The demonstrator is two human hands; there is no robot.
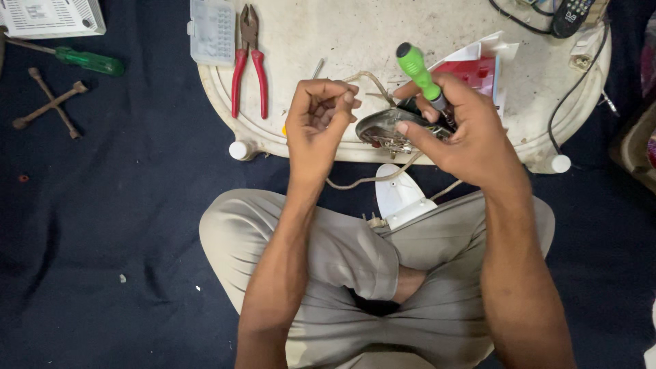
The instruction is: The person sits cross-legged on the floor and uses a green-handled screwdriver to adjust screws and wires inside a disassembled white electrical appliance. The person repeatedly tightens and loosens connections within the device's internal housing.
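Dark blue cloth covers the floor under a low white table [307, 27]. On its near edge lies an opened shiny metal iron base [383, 126] with bare insides. The right hand [465, 130] grasps a green-handled screwdriver [418, 72] over it. The left hand [318, 116] pinches something tiny, too small to tell. A white plastic cover [396, 195] lies off, so it looks half taken apart.

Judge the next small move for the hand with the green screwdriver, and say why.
Probably seat the tip in a screw. The right hand grips the green-handled screwdriver upright over the opened metal appliance part, which it also steadies, while the left hand pinches the beige cord aside, apparently clearing it.
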